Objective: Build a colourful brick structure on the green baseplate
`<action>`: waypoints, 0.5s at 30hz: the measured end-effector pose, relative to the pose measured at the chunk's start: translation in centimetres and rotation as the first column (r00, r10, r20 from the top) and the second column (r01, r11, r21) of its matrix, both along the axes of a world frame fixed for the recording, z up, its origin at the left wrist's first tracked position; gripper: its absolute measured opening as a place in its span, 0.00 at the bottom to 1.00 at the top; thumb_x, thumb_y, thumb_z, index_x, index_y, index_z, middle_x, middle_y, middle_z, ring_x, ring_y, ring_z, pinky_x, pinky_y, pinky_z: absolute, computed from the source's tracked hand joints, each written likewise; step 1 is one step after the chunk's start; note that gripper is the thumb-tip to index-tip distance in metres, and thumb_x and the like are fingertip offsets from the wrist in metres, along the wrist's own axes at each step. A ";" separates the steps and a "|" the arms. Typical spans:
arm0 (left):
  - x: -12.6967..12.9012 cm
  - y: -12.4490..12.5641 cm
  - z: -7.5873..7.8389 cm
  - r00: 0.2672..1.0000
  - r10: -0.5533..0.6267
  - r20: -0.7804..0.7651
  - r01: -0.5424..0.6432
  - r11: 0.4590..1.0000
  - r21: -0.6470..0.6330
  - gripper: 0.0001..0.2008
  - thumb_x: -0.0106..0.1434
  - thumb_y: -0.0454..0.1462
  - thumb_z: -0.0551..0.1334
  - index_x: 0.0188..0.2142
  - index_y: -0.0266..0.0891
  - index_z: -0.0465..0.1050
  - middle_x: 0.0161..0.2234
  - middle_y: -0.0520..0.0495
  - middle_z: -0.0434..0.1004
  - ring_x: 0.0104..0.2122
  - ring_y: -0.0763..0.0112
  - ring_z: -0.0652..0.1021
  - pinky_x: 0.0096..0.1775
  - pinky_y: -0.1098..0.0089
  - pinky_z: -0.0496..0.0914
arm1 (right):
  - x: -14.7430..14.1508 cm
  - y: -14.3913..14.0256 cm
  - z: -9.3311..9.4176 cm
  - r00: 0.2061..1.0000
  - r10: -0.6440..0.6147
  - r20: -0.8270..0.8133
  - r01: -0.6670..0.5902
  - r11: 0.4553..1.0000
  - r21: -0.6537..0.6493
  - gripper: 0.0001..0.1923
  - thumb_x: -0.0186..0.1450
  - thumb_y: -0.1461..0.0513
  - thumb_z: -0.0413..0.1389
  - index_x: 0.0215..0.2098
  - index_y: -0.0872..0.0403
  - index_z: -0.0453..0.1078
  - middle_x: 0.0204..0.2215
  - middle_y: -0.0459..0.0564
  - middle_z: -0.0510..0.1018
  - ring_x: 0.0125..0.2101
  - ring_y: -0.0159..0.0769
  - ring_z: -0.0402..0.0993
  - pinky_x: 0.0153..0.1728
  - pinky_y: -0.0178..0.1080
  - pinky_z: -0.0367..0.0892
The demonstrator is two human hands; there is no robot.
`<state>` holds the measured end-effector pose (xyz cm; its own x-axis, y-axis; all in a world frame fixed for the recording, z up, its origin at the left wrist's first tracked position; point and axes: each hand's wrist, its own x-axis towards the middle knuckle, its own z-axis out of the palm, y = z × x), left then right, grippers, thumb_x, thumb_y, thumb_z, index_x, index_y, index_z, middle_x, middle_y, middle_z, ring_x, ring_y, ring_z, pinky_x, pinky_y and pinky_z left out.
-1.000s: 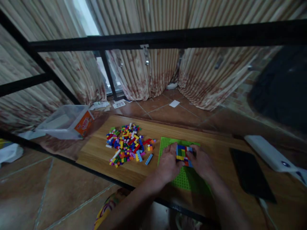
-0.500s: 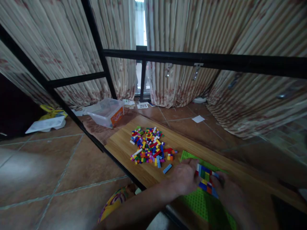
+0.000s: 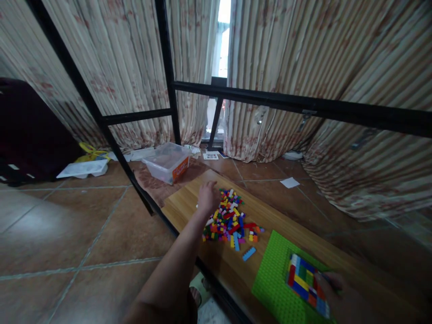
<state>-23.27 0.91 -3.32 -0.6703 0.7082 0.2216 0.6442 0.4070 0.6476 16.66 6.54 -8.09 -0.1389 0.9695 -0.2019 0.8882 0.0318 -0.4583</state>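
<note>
My left hand is over the far left side of a heap of loose toy building bricks, covering part of it. Its fingers look stretched out and slightly apart, and no brick shows in them. A flat rectangular panel of coloured bricks lies on a green studded baseplate. At the panel's right edge, my right hand has its thumb against the bricks and its fingers curled behind. Shade hides part of these fingers. A single light-blue brick lies between heap and baseplate.
The wooden tabletop has a dark metal bar along its near left edge. Another black bar crosses in front of the curtains. A clear plastic bin stands beyond the table's far end.
My left hand has left the brick panel and moved left and away to the heap. My right hand stays at the panel. The camera view has shifted, uncovering more of the baseplate.
</note>
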 end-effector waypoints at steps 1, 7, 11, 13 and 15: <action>-1.1 0.2 -0.4 0.999 -0.002 -0.036 0.001 0.999 -0.032 0.22 0.62 0.32 0.56 0.56 0.34 0.67 0.55 0.39 0.71 0.55 0.60 0.69 0.57 0.63 0.62 | 0.0 -0.1 0.0 1.000 0.003 -0.007 -0.003 1.000 -0.001 0.17 0.60 0.46 0.47 0.32 0.47 0.68 0.27 0.53 0.81 0.26 0.46 0.78 0.29 0.44 0.68; -3.2 1.5 -2.9 0.999 -0.021 -0.050 0.015 0.994 -0.109 0.23 0.62 0.31 0.54 0.57 0.36 0.67 0.56 0.40 0.70 0.55 0.59 0.69 0.57 0.62 0.61 | -0.1 -0.1 -0.2 0.999 0.033 -0.030 -0.032 0.999 0.026 0.15 0.59 0.51 0.48 0.32 0.46 0.73 0.28 0.55 0.80 0.31 0.50 0.78 0.29 0.46 0.69; -2.7 1.9 -3.2 0.998 -0.006 -0.055 -0.003 0.988 -0.153 0.19 0.62 0.31 0.53 0.50 0.37 0.74 0.50 0.38 0.75 0.51 0.58 0.72 0.54 0.61 0.62 | -0.2 0.0 0.0 0.997 0.072 -0.015 -0.070 0.993 0.100 0.14 0.59 0.52 0.48 0.32 0.46 0.74 0.33 0.55 0.81 0.35 0.49 0.78 0.31 0.45 0.69; -2.6 1.9 -3.1 0.998 -0.008 -0.055 -0.001 0.986 -0.165 0.16 0.62 0.32 0.54 0.46 0.38 0.76 0.47 0.39 0.77 0.49 0.59 0.73 0.52 0.64 0.63 | -0.3 0.1 0.0 0.997 0.075 -0.006 -0.074 0.990 0.119 0.14 0.59 0.52 0.49 0.32 0.47 0.74 0.33 0.53 0.81 0.35 0.47 0.79 0.32 0.44 0.69; -2.4 1.7 -2.9 0.999 -0.017 -0.049 0.009 0.985 -0.174 0.15 0.62 0.33 0.55 0.44 0.39 0.77 0.45 0.40 0.79 0.48 0.60 0.74 0.51 0.65 0.64 | -0.4 0.1 0.1 0.999 0.049 0.002 -0.049 0.994 0.094 0.15 0.59 0.50 0.49 0.33 0.48 0.73 0.33 0.53 0.82 0.33 0.46 0.79 0.32 0.43 0.69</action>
<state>-25.70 2.64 -6.21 -0.6519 0.7474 0.1280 0.6802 0.5017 0.5344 16.27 6.61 -7.98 -0.1866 0.9762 -0.1102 0.8842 0.1180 -0.4519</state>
